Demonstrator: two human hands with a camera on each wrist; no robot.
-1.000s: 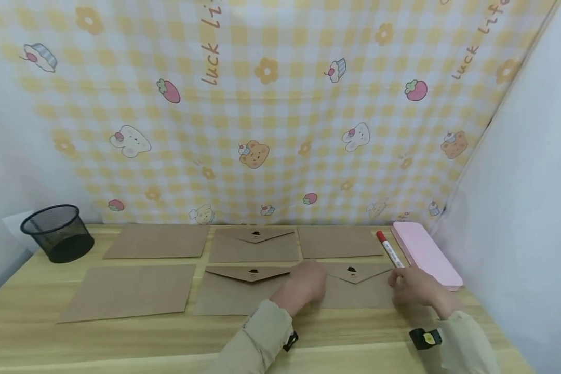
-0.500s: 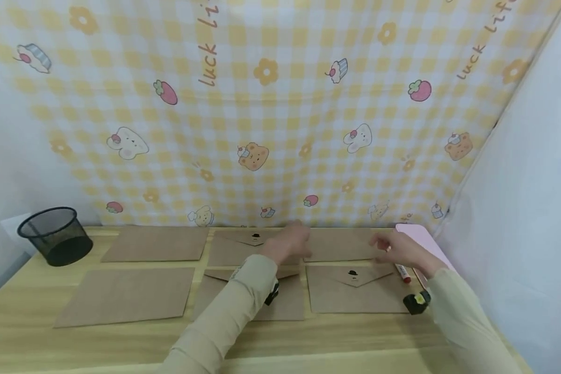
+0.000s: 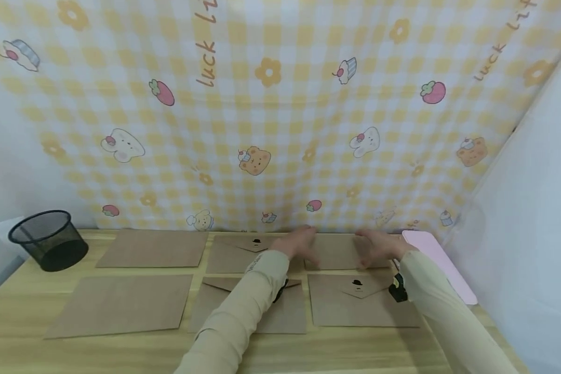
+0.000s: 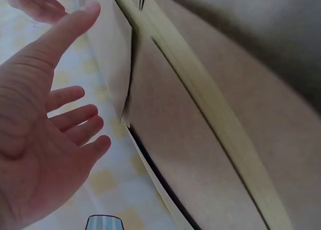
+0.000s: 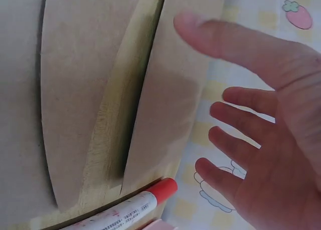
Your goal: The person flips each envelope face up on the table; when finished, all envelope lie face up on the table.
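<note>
Six brown envelopes lie in two rows on the wooden table [image 3: 121,353]. Both hands reach to the back right envelope [image 3: 338,253], which lies with its plain side up. My left hand [image 3: 303,242] is at its left edge, fingers straight and spread, seen open in the left wrist view [image 4: 55,120] beside the envelope [image 4: 185,155]. My right hand [image 3: 376,247] is over its right part, also open and spread [image 5: 261,125] above the envelope [image 5: 170,99]. Neither hand holds anything; contact with the paper cannot be told. The front right envelope [image 3: 362,306] shows its flap.
A red-capped marker [image 5: 125,210] lies just right of the back right envelope. A pink pad [image 3: 441,265] sits at the table's right edge, a black mesh cup [image 3: 47,246] at the far left. A checked cloth [image 3: 262,130] hangs behind the table.
Both hands left the front right envelope and moved back to the back right one, the right hand sliding leftward over it. The marker now sits hidden behind my right arm in the head view.
</note>
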